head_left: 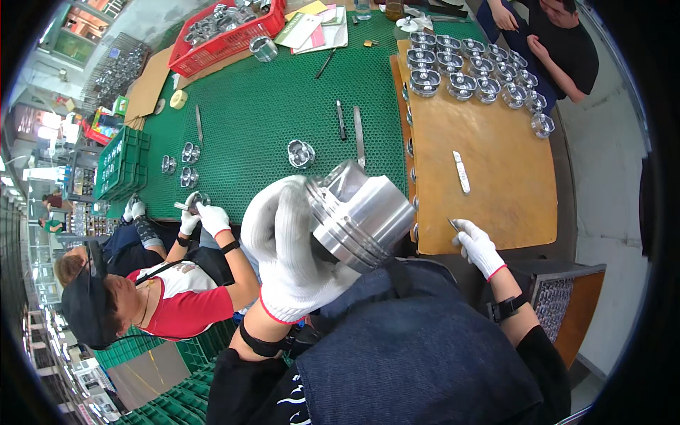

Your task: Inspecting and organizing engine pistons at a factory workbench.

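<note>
Close before me, my left hand [301, 248] in a white knit glove grips a shiny metal piston [368, 216], tilted, with ring grooves round its side. My right hand [476, 248], gloved too, is beside the near edge of the brown board [489, 184]. Its fingers are closed on a thin, pointed metal tool [452, 225], mostly hidden by the glove. A white-handled knife-like tool [461, 172] lies on the board beyond that hand. Another piston [301, 154] stands on the green mat [262, 106], past my left hand.
Rows of pistons [462, 86] fill the board's far side. A marker [341, 119] and a steel ruler [359, 134] lie on the mat. A red crate [212, 60] of metal parts stands far left. At left a co-worker [177, 297] handles a part; another person [559, 49] sits far right.
</note>
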Motion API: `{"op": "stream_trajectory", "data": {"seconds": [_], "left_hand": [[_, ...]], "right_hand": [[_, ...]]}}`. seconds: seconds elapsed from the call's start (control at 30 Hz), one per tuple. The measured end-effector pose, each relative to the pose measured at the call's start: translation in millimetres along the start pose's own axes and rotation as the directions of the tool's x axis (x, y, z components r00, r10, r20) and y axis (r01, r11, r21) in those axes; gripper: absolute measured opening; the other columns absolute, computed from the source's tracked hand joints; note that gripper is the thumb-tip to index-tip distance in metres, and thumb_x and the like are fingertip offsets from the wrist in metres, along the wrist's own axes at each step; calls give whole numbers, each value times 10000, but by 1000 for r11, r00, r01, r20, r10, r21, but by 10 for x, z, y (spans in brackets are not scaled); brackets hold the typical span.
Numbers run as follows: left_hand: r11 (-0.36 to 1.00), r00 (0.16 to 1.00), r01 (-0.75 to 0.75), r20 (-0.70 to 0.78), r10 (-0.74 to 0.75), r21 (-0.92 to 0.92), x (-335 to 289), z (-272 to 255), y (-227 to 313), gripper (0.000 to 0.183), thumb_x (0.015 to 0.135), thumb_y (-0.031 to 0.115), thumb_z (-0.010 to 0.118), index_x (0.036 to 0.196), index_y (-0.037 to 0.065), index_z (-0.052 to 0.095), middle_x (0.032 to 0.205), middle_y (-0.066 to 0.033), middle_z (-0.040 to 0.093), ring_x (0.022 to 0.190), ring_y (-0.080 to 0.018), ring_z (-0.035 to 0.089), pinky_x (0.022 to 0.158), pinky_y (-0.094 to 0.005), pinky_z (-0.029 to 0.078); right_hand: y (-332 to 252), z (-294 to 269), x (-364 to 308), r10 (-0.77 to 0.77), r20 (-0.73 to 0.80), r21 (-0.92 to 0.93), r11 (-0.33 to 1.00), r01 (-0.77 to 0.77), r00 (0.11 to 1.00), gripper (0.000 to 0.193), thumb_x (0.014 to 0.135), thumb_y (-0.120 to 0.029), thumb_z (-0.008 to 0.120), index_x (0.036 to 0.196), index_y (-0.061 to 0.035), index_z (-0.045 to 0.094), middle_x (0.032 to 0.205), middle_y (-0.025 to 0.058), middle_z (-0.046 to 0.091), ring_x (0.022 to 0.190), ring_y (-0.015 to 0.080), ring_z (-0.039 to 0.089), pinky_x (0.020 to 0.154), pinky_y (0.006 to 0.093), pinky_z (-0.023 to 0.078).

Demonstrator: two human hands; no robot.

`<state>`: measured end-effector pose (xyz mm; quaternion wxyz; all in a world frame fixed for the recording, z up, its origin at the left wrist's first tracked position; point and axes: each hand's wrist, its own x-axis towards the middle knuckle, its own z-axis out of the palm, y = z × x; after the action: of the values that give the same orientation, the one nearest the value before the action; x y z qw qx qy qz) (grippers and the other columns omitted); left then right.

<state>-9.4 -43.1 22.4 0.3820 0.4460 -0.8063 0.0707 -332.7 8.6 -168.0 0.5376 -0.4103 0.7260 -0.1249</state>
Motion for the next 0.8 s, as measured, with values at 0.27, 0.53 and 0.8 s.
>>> {"op": "stream_trajectory", "data": {"seconds": [0.27,0.53,0.8], "left_hand": [[-966,717,223,693,73,-129,-2,21,-160,963,794,686,566,1430,32,257,1350,-319,335,1167,-518,444,874,-555,526],[-887,709,361,702,60,-289,-16,17,-93,881,815,675,535,1400,46,339,1298,-227,490,1124,-385,566,821,-474,568],[73,716,695,678,-166,-715,5,-49,107,1153,582,421,881,1431,21,210,1325,-146,410,1191,-223,453,991,-366,398]], "right_hand": [[276,27,-4,-1,29,205,979,-5,1000,478,870,-127,438,1339,-38,464,839,41,610,508,56,463,421,190,390],[-1231,-518,-945,-428,1,327,854,405,904,418,877,-117,475,1274,-1,538,645,20,568,482,58,457,417,220,366],[-2180,-495,-1347,-883,409,-818,-243,521,232,372,670,-172,616,1033,-217,685,529,-24,379,436,146,452,433,298,342]]}}
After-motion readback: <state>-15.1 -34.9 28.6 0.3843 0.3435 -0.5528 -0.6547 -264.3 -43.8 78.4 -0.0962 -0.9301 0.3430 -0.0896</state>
